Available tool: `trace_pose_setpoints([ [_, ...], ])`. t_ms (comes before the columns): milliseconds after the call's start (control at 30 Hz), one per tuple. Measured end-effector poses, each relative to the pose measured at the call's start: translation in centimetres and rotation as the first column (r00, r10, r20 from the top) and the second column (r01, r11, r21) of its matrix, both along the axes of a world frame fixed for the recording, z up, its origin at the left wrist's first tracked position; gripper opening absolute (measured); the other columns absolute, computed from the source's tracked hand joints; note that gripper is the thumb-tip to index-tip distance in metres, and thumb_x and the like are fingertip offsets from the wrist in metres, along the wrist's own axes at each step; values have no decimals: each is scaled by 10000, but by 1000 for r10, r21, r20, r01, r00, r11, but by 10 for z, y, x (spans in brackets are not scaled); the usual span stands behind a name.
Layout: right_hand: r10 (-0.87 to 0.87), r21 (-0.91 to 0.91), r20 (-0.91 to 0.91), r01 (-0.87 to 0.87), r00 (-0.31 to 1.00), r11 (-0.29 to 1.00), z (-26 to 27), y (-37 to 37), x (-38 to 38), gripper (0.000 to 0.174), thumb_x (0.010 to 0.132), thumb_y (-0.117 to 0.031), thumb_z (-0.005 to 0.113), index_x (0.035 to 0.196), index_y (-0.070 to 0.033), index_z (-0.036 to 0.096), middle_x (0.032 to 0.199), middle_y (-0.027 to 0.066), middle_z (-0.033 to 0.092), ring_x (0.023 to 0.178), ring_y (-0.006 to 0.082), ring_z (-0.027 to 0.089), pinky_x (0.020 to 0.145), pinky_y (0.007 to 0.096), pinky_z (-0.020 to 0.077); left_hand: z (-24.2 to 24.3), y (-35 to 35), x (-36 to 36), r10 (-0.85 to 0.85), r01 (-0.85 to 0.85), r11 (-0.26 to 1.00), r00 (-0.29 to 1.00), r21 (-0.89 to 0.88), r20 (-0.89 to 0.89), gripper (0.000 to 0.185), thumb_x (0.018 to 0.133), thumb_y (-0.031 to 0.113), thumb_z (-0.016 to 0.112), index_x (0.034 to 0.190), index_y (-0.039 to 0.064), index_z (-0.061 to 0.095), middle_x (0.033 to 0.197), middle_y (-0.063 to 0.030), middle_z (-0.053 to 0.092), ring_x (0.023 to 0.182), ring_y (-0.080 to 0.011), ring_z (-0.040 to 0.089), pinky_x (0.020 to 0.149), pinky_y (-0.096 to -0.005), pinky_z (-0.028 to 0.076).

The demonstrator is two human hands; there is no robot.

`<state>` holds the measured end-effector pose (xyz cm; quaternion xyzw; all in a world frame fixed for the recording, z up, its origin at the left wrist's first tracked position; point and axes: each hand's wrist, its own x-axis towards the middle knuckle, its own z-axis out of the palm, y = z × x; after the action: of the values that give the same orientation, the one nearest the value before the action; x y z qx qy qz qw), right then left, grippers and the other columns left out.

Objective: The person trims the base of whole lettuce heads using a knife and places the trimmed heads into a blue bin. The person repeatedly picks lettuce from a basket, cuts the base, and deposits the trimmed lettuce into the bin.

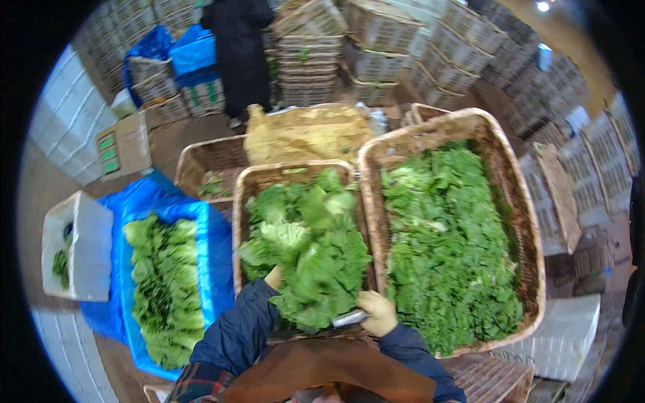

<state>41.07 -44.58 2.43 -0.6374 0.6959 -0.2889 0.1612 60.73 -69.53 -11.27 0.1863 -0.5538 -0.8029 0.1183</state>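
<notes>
In the middle crate, a large bunch of leafy greens, apparently lettuce, rises toward me, partly blurred. My left hand, in a pale yellow glove, reaches into this bunch from the left and supports it; leaves hide its fingers. On the bunch's right side, my right hand wears a similar glove. It is closed around a knife, whose broad metal blade points left beside the lower leaves. The knife's handle is hidden in the glove.
To the right stands a larger crate of packed greens. On the left, a blue-lined container holds lettuce heads beside a white foam box. Yellow sheeting lies ahead. A person stands near stacked crates.
</notes>
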Motion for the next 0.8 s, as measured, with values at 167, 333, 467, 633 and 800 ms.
trace_pose_setpoints([
  [167, -334, 464, 540, 58, 773, 884, 7, 16, -7, 441, 849, 85, 621, 1233, -113, 708, 1123, 127, 746, 1060, 205, 729, 893, 298, 589, 63, -22, 87, 362, -304, 887, 925, -349, 115, 747, 752, 207, 854, 1368, -49, 516, 1224, -127, 657, 1116, -227, 620, 980, -342, 498],
  [333, -68, 182, -39, 74, 997, 981, 37, -49, 34, 408, 870, -85, 641, 1276, -116, 642, 1049, 143, 724, 896, 354, 703, 783, 401, 579, 135, -3, 125, 244, -145, 918, 940, -369, 238, 832, 700, 143, 885, 1411, -9, 480, 1295, -126, 618, 1195, -202, 585, 1044, -328, 464],
  [467, 89, 594, -202, 50, 975, 803, 55, -98, 78, 523, 856, -126, 681, 1354, -80, 527, 1046, 167, 699, 931, 348, 703, 801, 440, 570, 146, 26, 145, 216, -108, 939, 925, -328, 314, 828, 712, 116, 876, 1425, -5, 474, 1349, -130, 584, 1247, -201, 550, 1068, -331, 448],
  [633, 153, 557, -301, 44, 941, 829, 56, -92, 102, 355, 878, -54, 578, 1230, -31, 536, 994, 201, 697, 882, 364, 725, 718, 484, 579, 144, 53, 160, 201, -118, 955, 932, -270, 302, 859, 712, 141, 886, 1447, 7, 463, 1379, -133, 576, 1261, -207, 547, 1082, -341, 437],
  [800, 168, 509, -379, 53, 910, 859, 26, -76, 87, 447, 903, -35, 555, 1345, -18, 492, 966, 187, 704, 802, 339, 733, 632, 456, 592, 152, 80, 160, 258, -178, 939, 931, -293, 259, 749, 708, 187, 895, 1342, 31, 527, 1246, -121, 629, 1168, -209, 592, 1039, -332, 465],
])
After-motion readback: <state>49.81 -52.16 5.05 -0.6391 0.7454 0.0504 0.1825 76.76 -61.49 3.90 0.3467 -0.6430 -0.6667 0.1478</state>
